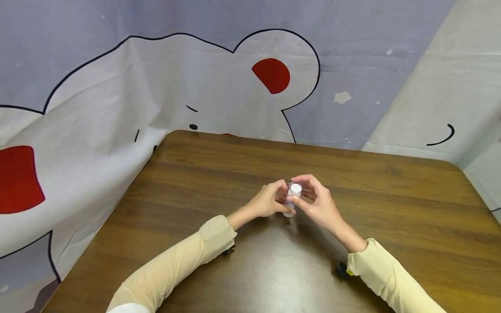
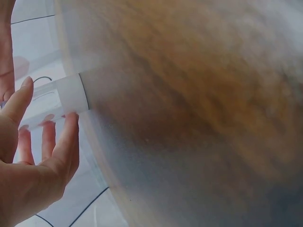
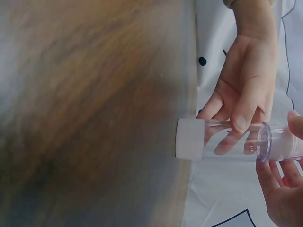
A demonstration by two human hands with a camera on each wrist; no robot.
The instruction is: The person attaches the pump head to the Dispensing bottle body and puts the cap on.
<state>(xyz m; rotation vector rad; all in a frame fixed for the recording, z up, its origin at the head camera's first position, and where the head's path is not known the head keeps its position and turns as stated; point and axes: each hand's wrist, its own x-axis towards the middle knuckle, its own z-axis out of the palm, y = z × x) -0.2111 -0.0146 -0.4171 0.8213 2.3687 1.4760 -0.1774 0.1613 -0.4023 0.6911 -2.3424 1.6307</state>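
A clear cylindrical bottle (image 3: 225,137) stands upright on the table, its white base (image 3: 189,139) down. In the right wrist view a clear cap (image 3: 264,142) covers a white part at its upper end; from above, the white top (image 1: 296,188) shows through. My left hand (image 1: 268,202) holds the bottle's clear body from the left, thumb on one side and fingers behind. Higher up, my right hand (image 1: 318,204) grips the clear cap between thumb and fingers. Whether the cap sits fully down on the body cannot be told.
The brown wooden table (image 1: 188,174) reaches back to a printed curtain (image 1: 219,87) with cartoon bears. Small dark objects show under both sleeves, one near the left cuff (image 1: 219,234) and one by the right cuff (image 1: 360,258).
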